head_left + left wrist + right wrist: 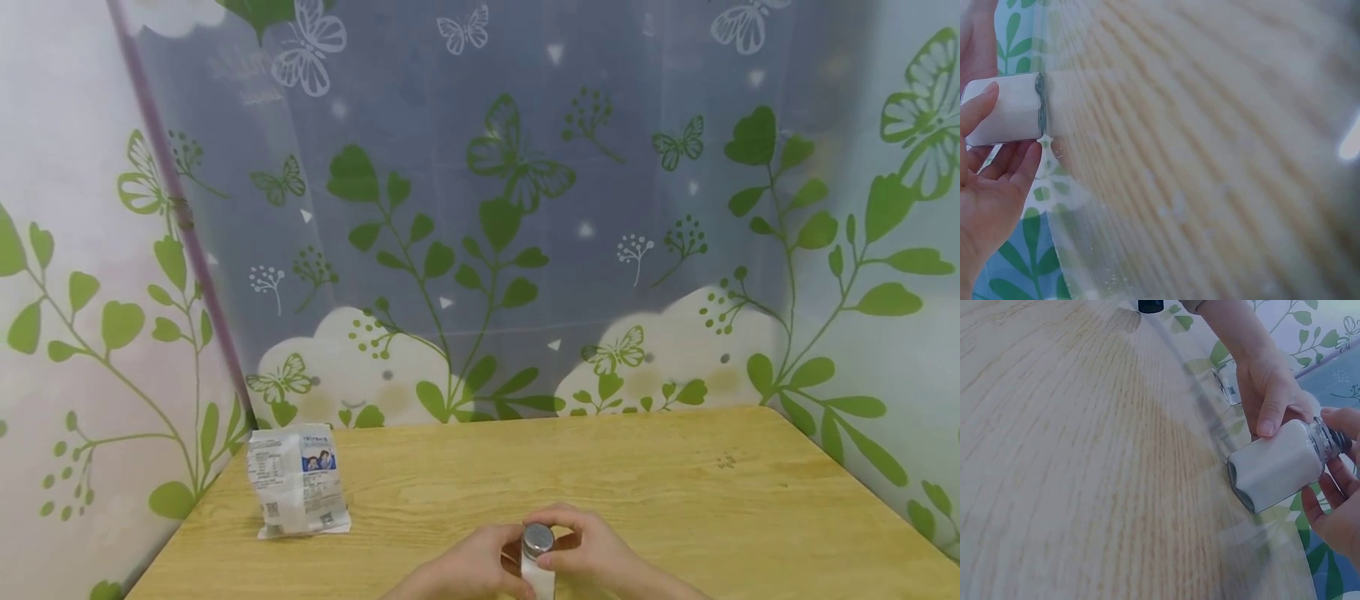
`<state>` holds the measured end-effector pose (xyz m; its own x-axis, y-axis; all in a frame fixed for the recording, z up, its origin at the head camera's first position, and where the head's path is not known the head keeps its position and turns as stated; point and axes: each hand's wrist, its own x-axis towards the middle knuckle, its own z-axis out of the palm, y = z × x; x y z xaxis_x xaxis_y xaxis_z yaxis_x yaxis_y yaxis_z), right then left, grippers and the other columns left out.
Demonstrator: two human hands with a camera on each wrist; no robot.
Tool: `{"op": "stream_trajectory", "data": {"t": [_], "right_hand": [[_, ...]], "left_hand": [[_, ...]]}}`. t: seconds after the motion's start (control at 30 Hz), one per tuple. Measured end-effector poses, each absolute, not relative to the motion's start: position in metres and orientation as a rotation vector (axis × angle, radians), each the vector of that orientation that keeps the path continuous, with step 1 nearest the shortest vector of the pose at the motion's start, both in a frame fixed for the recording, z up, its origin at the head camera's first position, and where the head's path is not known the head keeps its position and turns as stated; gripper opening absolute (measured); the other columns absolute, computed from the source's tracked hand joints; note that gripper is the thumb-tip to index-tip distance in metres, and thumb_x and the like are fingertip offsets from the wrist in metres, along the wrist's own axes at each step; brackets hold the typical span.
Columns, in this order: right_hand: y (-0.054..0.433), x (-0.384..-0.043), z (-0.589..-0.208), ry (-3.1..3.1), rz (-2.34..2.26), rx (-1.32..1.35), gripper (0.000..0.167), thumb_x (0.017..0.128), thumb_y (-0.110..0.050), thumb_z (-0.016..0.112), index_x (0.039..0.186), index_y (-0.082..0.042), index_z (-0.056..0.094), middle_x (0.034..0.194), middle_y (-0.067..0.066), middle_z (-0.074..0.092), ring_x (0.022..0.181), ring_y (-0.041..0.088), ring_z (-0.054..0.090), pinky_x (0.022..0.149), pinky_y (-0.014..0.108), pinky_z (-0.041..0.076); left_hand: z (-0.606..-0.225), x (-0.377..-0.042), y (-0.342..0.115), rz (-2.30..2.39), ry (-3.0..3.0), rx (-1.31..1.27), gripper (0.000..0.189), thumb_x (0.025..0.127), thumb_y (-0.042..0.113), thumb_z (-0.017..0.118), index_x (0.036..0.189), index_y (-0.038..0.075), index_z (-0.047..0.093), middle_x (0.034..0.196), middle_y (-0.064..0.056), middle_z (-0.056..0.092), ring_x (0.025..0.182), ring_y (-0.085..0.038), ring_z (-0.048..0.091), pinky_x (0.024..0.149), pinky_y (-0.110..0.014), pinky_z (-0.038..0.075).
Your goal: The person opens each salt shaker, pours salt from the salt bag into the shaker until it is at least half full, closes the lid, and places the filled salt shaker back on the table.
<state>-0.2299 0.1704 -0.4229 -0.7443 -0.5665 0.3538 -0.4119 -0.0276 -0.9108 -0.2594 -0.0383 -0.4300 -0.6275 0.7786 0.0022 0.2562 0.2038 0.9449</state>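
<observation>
At the near edge of the table, a small clear jar full of white stuff with a metal cap, like a salt shaker (537,575), stands upright between both hands. My left hand (476,560) grips the shaker's body, its thumb laid across the glass in the left wrist view. With thumb and fingers my right hand (592,546) pinches the cap (537,539). The right wrist view shows the white-filled body (1279,465), its thick glass bottom close to the wood. Whether the bottom touches the table I cannot tell.
A white printed packet (300,483) stands at the left of the wooden table (600,458). Curtains (450,208) with leaves and butterflies hang behind and on both sides. A dark object (1150,305) shows at the top of the right wrist view.
</observation>
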Motion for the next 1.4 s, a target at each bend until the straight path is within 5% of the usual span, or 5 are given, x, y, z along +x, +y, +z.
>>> {"op": "stream_trajectory", "data": {"t": [0.17,0.4,0.87,1.2,1.4], "right_hand": [[0.1713,-0.2310,-0.4209,2.065,-1.877,-1.038,0.042,0.088,-0.008,0.062,0.122,0.012,0.051,0.120,0.033,0.048,0.100,0.006,0.055,0.080,0.027,0.050],[0.1719,-0.2313,-0.4203,2.049,-1.872,-1.045,0.041,0.088,-0.007,0.062,0.123,0.012,0.051,0.118,0.020,0.053,0.102,0.006,0.053,0.081,0.028,0.050],[0.1723,-0.2306,-0.4213,2.004,-1.885,-1.028,0.044,0.090,-0.007,0.060,0.124,0.017,0.046,0.119,0.025,0.051,0.101,0.009,0.055,0.080,0.028,0.050],[0.1694,-0.2304,-0.4254,2.063,-1.909,-0.978,0.041,0.086,-0.011,0.066,0.115,0.014,0.051,0.109,0.004,0.060,0.083,0.013,0.062,0.074,0.025,0.050],[0.1668,-0.2274,-0.4257,2.115,-1.902,-0.930,0.040,0.085,-0.013,0.068,0.110,0.012,0.051,0.106,0.007,0.058,0.085,0.014,0.062,0.073,0.025,0.050]], "left_hand": [[-0.4316,-0.2596,-0.0384,1.403,2.014,0.966,0.046,0.078,0.001,0.071,0.121,0.001,0.053,0.100,0.002,0.064,0.090,-0.009,0.062,0.078,-0.021,0.049],[-0.4308,-0.2593,-0.0385,1.404,2.019,0.972,0.048,0.078,0.001,0.071,0.122,0.000,0.053,0.099,0.002,0.064,0.089,-0.009,0.062,0.077,-0.021,0.049],[-0.4295,-0.2584,-0.0387,1.408,2.004,0.985,0.049,0.078,0.000,0.071,0.123,-0.001,0.052,0.101,0.002,0.064,0.089,-0.009,0.062,0.077,-0.021,0.049],[-0.4299,-0.2588,-0.0391,1.415,2.015,1.009,0.042,0.077,0.000,0.072,0.116,0.001,0.056,0.098,0.003,0.064,0.089,-0.007,0.061,0.077,-0.020,0.048],[-0.4298,-0.2582,-0.0392,1.405,2.034,1.014,0.039,0.076,0.000,0.072,0.112,0.002,0.058,0.096,0.004,0.064,0.088,-0.006,0.061,0.077,-0.019,0.049]]}}
